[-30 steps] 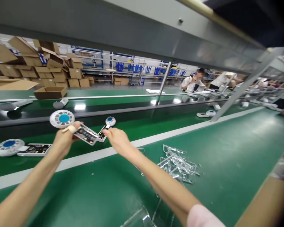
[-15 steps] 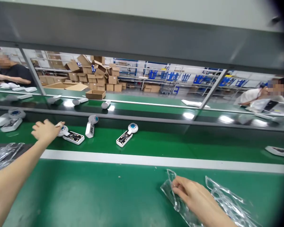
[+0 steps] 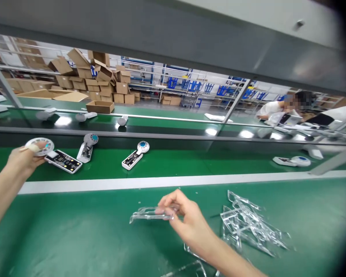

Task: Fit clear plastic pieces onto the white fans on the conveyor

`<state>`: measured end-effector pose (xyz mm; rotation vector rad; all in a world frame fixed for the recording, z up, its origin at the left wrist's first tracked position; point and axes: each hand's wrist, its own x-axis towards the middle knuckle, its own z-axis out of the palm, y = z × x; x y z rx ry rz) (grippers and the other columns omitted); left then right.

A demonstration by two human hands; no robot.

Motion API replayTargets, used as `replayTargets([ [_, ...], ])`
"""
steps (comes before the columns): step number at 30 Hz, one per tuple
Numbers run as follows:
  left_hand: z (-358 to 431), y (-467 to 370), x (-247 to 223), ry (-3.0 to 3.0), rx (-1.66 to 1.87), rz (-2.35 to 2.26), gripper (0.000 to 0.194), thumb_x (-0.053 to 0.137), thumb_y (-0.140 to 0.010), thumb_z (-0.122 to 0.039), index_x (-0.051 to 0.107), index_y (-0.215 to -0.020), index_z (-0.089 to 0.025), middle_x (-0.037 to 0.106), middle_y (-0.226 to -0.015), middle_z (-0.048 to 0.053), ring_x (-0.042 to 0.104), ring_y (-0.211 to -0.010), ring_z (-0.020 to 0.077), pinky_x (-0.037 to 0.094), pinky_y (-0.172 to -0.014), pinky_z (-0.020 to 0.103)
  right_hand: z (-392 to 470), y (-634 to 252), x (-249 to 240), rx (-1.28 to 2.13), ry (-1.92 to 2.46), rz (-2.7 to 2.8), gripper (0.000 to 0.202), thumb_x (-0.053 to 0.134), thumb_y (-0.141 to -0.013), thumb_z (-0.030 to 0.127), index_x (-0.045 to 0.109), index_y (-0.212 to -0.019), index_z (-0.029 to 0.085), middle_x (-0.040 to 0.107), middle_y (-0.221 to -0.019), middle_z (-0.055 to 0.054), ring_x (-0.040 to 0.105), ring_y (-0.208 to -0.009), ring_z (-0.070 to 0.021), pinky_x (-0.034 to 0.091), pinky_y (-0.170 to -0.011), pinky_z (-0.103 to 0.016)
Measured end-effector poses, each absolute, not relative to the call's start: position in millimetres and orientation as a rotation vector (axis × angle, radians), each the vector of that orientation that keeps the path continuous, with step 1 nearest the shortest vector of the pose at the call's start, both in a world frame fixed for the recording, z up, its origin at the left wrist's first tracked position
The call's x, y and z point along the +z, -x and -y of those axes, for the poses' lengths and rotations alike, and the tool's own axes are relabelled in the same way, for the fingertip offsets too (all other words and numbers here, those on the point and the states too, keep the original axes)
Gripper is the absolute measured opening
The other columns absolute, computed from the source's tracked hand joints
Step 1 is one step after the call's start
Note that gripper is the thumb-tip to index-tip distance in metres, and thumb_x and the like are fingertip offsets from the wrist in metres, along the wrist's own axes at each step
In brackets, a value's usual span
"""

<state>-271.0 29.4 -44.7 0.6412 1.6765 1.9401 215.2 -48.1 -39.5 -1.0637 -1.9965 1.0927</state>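
My left hand (image 3: 24, 159) grips the round head of a white handheld device (image 3: 64, 161), whose rectangular body shows an exposed black circuit board. A finger covers part of the head. Pinched between thumb and fingers of my right hand (image 3: 187, 215) is a clear plastic part (image 3: 150, 213), held above the green bench. A pile of similar clear plastic pieces (image 3: 253, 223) lies to the right of that hand. Just beyond the left-hand device, a grey-headed device (image 3: 86, 148) rests on the belt, and another white device (image 3: 135, 155) lies farther right.
A white stripe (image 3: 173, 181) separates the bench from the green belt (image 3: 190, 163). More devices, including one at right (image 3: 291, 161), lie on the belt. A metal post (image 3: 334, 159) slants at right. Cardboard boxes (image 3: 99, 82) are stacked behind, and a co-worker (image 3: 276, 107) is at far right.
My left hand has taken hold of the white device and drawn it nearer. My right hand has lifted a clear plastic part and moved left. The view has swung right.
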Motion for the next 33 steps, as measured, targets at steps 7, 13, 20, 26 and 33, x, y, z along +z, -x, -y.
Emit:
replayTargets([
  [7, -33, 162, 18, -0.524, 2.15, -1.073, 0.016, 0.065, -0.07, -0.015, 0.054, -0.081, -0.016, 0.064, -0.067, -0.005, 0.057, -0.06, 0.01, 0.055, -0.065, 0.025, 48, -203, -74, 0.571, 0.87, 2.842, 0.071, 0.046, -0.064, -0.007, 0.053, -0.129, 0.021, 0.049, -0.142, -0.014, 0.038, -0.136, -0.0276, 0.031, -0.111, -0.049],
  [13, -38, 86, 25, -0.676, 1.944, -0.924, 0.046, 0.079, -0.06, -0.037, 0.057, -0.094, -0.015, 0.068, -0.075, 0.002, 0.066, -0.065, 0.0202, 0.056, -0.066, 0.036, 54, -183, -39, 0.865, 1.152, 2.703, 0.079, 0.074, -0.073, 0.039, 0.04, -0.144, 0.031, 0.043, -0.148, -0.013, 0.033, -0.137, -0.0397, 0.033, -0.106, -0.06],
  [20, -34, 49, 23, -0.765, 1.824, -0.935, 0.054, 0.082, -0.056, -0.046, 0.063, -0.093, -0.013, 0.069, -0.079, 0.005, 0.066, -0.065, 0.0179, 0.054, -0.058, 0.026, 56, -146, -84, 0.585, 1.385, 2.541, 0.061, 0.067, -0.075, 0.018, 0.053, -0.134, 0.014, 0.06, -0.12, -0.019, 0.056, -0.115, -0.0368, 0.045, -0.098, -0.054],
  [26, -23, 34, 25, -0.786, 1.768, -0.927, 0.053, 0.081, -0.059, -0.048, 0.063, -0.097, -0.016, 0.067, -0.085, 0.005, 0.065, -0.072, 0.019, 0.052, -0.063, 0.029, 39, -167, -21, 0.535, 1.217, 2.153, 0.056, 0.049, -0.091, 0.034, 0.039, -0.144, 0.02, 0.054, -0.119, -0.012, 0.054, -0.113, -0.0256, 0.049, -0.097, -0.041],
  [33, -5, 0, 23, -0.763, 1.694, -0.98, 0.061, 0.08, -0.061, -0.049, 0.059, -0.11, -0.019, 0.063, -0.093, 0.003, 0.058, -0.08, 0.0161, 0.047, -0.068, 0.026, 10, -112, -7, 0.316, 1.243, 2.049, 0.057, 0.057, -0.086, 0.024, 0.043, -0.141, 0.012, 0.054, -0.109, -0.015, 0.052, -0.104, -0.0295, 0.053, -0.086, -0.047],
])
